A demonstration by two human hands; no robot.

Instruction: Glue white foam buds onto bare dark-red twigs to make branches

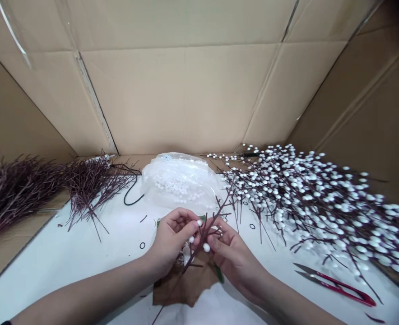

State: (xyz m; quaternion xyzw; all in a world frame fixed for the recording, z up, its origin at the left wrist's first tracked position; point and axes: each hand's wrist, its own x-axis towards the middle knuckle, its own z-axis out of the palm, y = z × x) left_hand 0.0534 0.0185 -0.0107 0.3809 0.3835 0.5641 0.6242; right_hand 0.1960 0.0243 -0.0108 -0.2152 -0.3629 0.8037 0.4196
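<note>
A dark brown artificial branch slants between my two hands, in the middle of the head view. My left hand pinches a small white berry against one of its twigs. Fingers of my right hand are closed on the branch from the other side, partly hidden behind it. Two more white berries sit on its lower twigs. Beneath the hands lies a torn brown piece of cardboard, with a green strip beside the right fingers.
A clear plastic bag of white berries lies at the back. Bare brown branches are heaped at left, berried branches at right. Red-handled thread snips rest at front right. Cardboard walls enclose the white table.
</note>
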